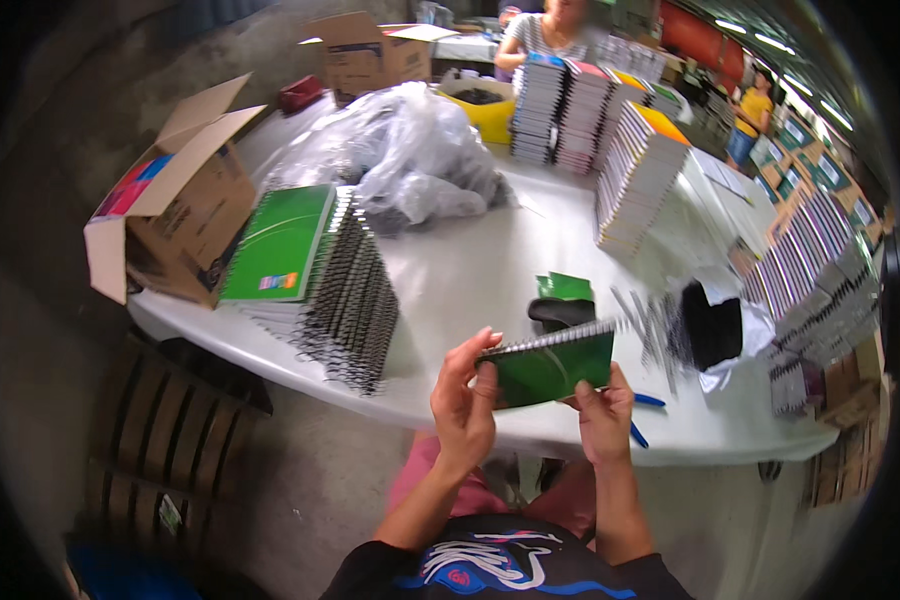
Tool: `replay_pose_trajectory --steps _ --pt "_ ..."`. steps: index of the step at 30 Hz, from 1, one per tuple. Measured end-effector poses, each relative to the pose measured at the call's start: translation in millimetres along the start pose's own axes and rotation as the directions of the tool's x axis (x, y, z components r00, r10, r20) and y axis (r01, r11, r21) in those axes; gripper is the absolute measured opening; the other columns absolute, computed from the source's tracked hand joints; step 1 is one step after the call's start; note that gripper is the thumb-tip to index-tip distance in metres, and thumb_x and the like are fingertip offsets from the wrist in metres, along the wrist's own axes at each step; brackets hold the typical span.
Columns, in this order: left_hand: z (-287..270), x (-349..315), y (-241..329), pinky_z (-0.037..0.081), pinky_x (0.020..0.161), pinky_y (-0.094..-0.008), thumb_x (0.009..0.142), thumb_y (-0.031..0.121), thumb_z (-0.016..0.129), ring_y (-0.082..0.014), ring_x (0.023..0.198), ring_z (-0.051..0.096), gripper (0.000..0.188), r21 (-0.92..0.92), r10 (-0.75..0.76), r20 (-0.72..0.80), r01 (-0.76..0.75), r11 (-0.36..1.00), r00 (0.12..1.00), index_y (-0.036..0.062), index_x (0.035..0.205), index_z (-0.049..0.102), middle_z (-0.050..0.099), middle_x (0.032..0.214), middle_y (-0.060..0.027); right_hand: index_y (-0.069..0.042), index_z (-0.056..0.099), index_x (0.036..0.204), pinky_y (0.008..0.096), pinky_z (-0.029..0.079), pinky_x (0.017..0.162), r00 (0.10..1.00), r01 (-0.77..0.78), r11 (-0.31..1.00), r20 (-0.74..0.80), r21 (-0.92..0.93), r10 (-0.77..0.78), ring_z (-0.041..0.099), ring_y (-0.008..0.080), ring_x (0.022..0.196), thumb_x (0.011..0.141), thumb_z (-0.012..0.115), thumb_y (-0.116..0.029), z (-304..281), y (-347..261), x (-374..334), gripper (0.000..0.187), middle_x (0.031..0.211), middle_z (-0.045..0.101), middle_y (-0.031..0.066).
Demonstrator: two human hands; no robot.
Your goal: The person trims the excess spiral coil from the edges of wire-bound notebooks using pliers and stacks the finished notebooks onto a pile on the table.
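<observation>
A small green spiral notebook (550, 370) is held up over the table's near edge, tilted, with its coil along the upper side. My left hand (467, 402) grips its left end, thumb on the cover. At the lower right corner, my right hand (602, 414) pinches it with the thumb in front. Just behind it lie some green covers (568, 287) and a dark object (562, 313) whose kind I cannot make out. Blue-handled pliers (640, 432) rest on the table by my right hand, partly hidden. Loose spiral coils (652, 330) lie beyond them.
On the left stand a tall stack of green spiral notebooks (280, 240) and an open cardboard box (195, 215). Clear plastic bags (410, 150) are heaped behind. More notebook stacks (638, 180) rise at the far side. A white bag (755, 335) with black coils lies right. Two people are beyond.
</observation>
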State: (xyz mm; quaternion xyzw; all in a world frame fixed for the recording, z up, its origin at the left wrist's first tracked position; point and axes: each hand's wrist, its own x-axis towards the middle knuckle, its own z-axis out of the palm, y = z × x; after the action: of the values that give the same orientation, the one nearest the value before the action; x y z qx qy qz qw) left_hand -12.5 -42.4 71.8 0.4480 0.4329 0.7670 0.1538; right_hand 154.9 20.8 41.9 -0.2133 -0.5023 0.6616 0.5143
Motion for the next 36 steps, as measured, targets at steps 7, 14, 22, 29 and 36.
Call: replay_pose_trajectory --steps 7,14,22,29,36 --pt "-83.8 25.9 94.5 0.038 0.095 -0.0380 0.090 0.024 0.051 -0.0275 0.114 0.046 0.049 0.615 0.818 -0.098 -0.612 0.497 0.567 -0.0053 0.128 0.040 0.039 0.131 -0.0251 -0.003 0.041 0.130 0.0313 0.052 0.076 0.980 -0.037 0.965 0.199 0.258 -0.016 0.061 0.0149 0.093 0.089 0.057 -0.010 111.3 -53.8 97.6 0.045 0.111 0.059 0.0084" --pt "-125.0 102.0 71.5 0.032 0.099 -0.0303 0.093 0.020 0.050 -0.0203 0.122 0.041 0.052 0.363 0.322 -0.336 -0.193 0.912 0.885 0.0003 0.138 0.033 0.040 0.135 -0.0157 -0.008 0.039 0.135 0.0258 0.043 0.082 0.897 0.167 0.930 0.342 0.327 -0.281 0.055 0.0129 0.088 0.089 0.047 -0.008 198.0 -88.4 223.6 0.046 0.126 0.049 0.0075" --pt "-134.1 113.0 58.2 0.032 0.102 -0.0323 0.098 0.023 0.039 -0.0200 0.118 0.046 0.045 0.106 0.224 -0.335 -0.200 0.974 0.915 -0.0002 0.136 0.036 0.047 0.131 -0.0155 -0.011 0.052 0.125 0.0328 0.036 0.100 0.121 0.791 0.611 0.988 -0.037 -0.098 0.055 0.0215 0.108 0.080 0.046 -0.010 327.7 -70.6 207.1 0.045 0.115 0.060 0.0100" --pt "-137.2 112.9 44.9 0.032 0.102 -0.0361 0.096 0.047 0.035 -0.0235 0.119 0.045 0.061 0.198 0.328 -0.318 -0.276 0.941 0.890 -0.0013 0.134 0.038 0.047 0.130 -0.0154 -0.002 0.057 0.116 0.0330 0.030 0.105 0.678 0.474 0.880 0.642 -0.010 -0.358 0.052 0.0222 0.114 0.085 0.057 -0.015 249.8 -47.8 243.4 0.033 0.121 0.055 0.0114" --pt "-137.6 121.3 34.0 0.035 0.101 -0.0373 0.095 0.048 0.039 -0.0245 0.118 0.045 0.059 0.354 0.470 -0.314 -0.357 0.864 0.825 -0.0012 0.128 0.041 0.047 0.128 -0.0147 -0.003 0.056 0.118 0.0230 0.041 0.086 0.868 0.307 0.950 0.426 -0.052 -0.257 0.054 0.0135 0.100 0.095 0.047 -0.026 255.0 31.7 194.9 0.034 0.109 0.060 0.0064"
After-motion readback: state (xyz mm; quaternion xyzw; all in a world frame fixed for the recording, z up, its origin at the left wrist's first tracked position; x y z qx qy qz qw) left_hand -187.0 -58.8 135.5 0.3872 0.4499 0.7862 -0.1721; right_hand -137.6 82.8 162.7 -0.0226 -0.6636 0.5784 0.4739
